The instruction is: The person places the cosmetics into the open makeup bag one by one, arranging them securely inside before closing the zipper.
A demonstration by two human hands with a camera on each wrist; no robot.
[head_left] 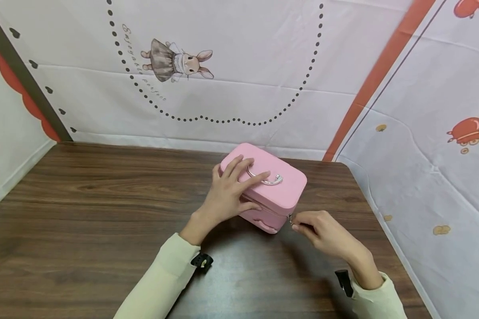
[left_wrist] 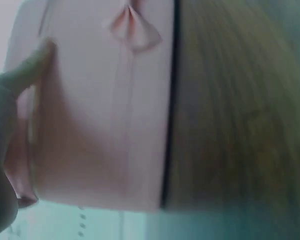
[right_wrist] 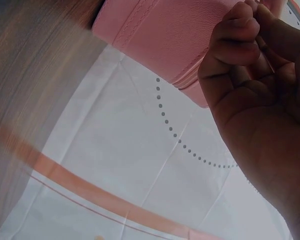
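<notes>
A pink zipped case (head_left: 279, 190) with a silver curved handle (head_left: 272, 180) on its lid stands near the back of the table. My left hand (head_left: 227, 190) rests on the lid's left part with fingers spread, its thumb (left_wrist: 35, 62) along the front side by the zip seam. At the right front corner, my right hand (head_left: 323, 230) pinches the zipper pull (head_left: 290, 219) between thumb and index finger. In the right wrist view the curled fingers hide the pull. A pink bow (left_wrist: 135, 32) decorates the case's front.
The brown wooden table (head_left: 104, 212) ends at a white printed cloth (head_left: 243, 53) behind the case. More printed cloth (head_left: 431, 168) hangs along the right side. A light sleeve and a black strap (head_left: 202, 261) cover the left wrist.
</notes>
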